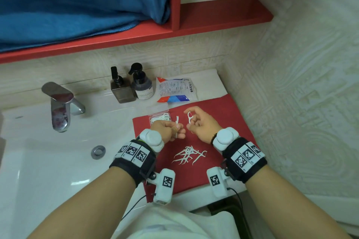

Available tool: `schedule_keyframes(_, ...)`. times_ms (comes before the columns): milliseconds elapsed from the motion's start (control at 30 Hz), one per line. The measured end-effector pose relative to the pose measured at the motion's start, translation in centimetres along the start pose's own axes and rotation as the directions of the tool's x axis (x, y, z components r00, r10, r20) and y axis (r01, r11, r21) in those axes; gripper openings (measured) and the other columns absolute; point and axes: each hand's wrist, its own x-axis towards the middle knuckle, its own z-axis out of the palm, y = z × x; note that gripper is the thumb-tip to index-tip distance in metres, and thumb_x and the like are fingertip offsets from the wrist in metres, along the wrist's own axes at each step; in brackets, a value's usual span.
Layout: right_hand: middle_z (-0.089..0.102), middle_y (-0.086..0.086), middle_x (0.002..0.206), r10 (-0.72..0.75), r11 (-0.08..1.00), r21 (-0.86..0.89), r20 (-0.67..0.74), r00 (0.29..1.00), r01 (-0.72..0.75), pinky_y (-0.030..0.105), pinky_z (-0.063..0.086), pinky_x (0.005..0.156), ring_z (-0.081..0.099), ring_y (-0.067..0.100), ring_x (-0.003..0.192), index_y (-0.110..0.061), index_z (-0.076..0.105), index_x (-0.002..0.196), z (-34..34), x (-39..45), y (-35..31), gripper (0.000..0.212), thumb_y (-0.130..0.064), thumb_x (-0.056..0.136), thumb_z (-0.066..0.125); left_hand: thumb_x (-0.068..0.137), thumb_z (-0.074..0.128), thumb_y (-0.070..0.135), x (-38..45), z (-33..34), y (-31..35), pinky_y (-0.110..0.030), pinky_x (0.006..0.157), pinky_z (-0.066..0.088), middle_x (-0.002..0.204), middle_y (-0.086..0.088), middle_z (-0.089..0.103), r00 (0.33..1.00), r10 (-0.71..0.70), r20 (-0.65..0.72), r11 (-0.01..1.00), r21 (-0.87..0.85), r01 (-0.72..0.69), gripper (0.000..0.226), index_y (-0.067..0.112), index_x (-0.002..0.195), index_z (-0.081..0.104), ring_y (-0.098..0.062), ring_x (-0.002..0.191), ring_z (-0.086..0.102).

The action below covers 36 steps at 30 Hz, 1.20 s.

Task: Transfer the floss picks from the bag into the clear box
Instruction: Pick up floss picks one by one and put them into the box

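A pile of white floss picks lies on the red mat, near me. The clear box, holding several picks, sits at the mat's far left corner with its lid open behind it. The floss pick bag lies flat beyond the mat. My left hand is closed on a few picks just in front of the box. My right hand pinches a single pick upright beside it.
A white sink basin with a chrome tap and drain lies to the left. Two dark pump bottles stand against the wall. A red shelf with a blue towel hangs overhead.
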Motion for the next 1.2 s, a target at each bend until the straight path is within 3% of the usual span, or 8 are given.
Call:
schedule_keyframes(100,0.061,-0.003,0.073,-0.041,0.997,0.065,-0.029,0.999,0.043,0.032,0.052,0.065,0.057,0.011,0.058,-0.032,0.064,0.103,-0.6,0.0,-0.4,0.022,-0.016,0.087,0.067,0.093,0.059,0.012,0.1,0.2,0.4,-0.02,0.06,0.047,0.073,0.003,0.073,1.0,0.005,0.011,1.0,-0.004,-0.005,0.014,0.002,0.097,0.068,-0.007,0.061,0.07)
schedule_keyframes(233,0.072,0.009,0.079,-0.085,0.979,0.185,-0.031,0.996,0.089,0.025,0.054,0.065,0.064,0.012,0.061,-0.018,0.072,0.099,-1.4,-0.4,-1.1,0.014,-0.008,0.089,0.067,0.094,0.057,0.012,-0.4,0.3,0.7,-0.019,0.062,0.05,0.077,0.002,0.075,0.995,0.051,0.082,0.997,-0.056,-0.046,0.013,0.006,0.096,0.069,-0.012,0.069,0.072)
schedule_keyframes(400,0.074,0.011,0.077,-0.071,0.96,0.267,-0.048,0.996,0.081,0.021,0.053,0.062,0.066,0.012,0.063,-0.011,0.075,0.097,-1.6,-0.4,-1.4,0.012,-0.005,0.089,0.068,0.092,0.059,0.014,-0.9,0.3,0.7,-0.02,0.063,0.05,0.091,-0.007,0.075,0.983,0.081,0.166,0.99,-0.126,-0.06,0.016,0.006,0.1,0.069,-0.018,0.082,0.073)
schedule_keyframes(567,0.073,-0.006,0.086,-0.123,0.969,0.194,-0.157,0.98,0.152,0.026,0.055,0.084,0.07,0.009,0.084,-0.029,0.077,0.089,-1.5,-0.6,-1.1,0.019,-0.013,0.079,0.079,0.093,0.056,0.012,-1.4,0.4,0.7,-0.02,0.064,0.049,0.095,-0.008,0.075,0.965,0.088,0.247,0.982,-0.183,-0.042,0.018,0.004,0.105,0.067,-0.019,0.084,0.073)
schedule_keyframes(867,0.075,-0.004,0.083,-0.08,0.932,0.335,-0.185,0.979,0.14,0.019,0.055,0.078,0.072,0.006,0.08,-0.011,0.076,0.095,-1.3,-1.1,-1.4,0.021,-0.004,0.076,0.08,0.094,0.055,0.013,-1.7,0.6,1.3,-0.018,0.06,0.048,0.089,-0.007,0.075,0.95,0.067,0.304,0.986,-0.165,-0.017,0.016,0.008,0.096,0.07,-0.015,0.075,0.072)
schedule_keyframes(967,0.075,-0.001,0.087,-0.104,0.948,0.281,-0.167,0.98,0.149,0.018,0.055,0.08,0.071,0.005,0.082,-0.006,0.075,0.1,-1.4,-1.2,-1.3,0.022,-0.004,0.078,0.079,0.093,0.058,0.016,-1.5,0.6,1.2,-0.02,0.064,0.048,0.087,-0.006,0.076,0.962,0.053,0.266,0.994,-0.104,-0.026,0.015,0.009,0.093,0.071,-0.015,0.074,0.072)
schedule_keyframes(1067,0.075,0.002,0.095,-0.063,0.975,0.205,-0.12,0.991,0.087,0.025,0.056,0.083,0.071,0.013,0.089,-0.013,0.073,0.107,-1.2,-1.3,-0.6,0.024,-0.009,0.084,0.073,0.092,0.059,0.013,-1.3,0.8,0.8,-0.021,0.064,0.047,0.084,-0.005,0.076,0.977,0.044,0.21,0.998,-0.063,-0.031,0.013,0.01,0.09,0.072,-0.015,0.075,0.072)
schedule_keyframes(1200,0.073,-0.005,0.098,0.106,0.976,-0.184,-0.045,0.993,-0.112,0.029,0.054,0.086,0.067,0.011,0.087,-0.025,0.072,0.104,-1.2,-1.3,1.5,0.021,-0.018,0.085,0.07,0.091,0.061,0.011,-1.0,1.0,0.2,-0.021,0.064,0.047,0.085,-0.006,0.076,0.985,0.042,0.169,0.998,-0.043,-0.035,0.011,0.009,0.087,0.072,-0.017,0.078,0.073)
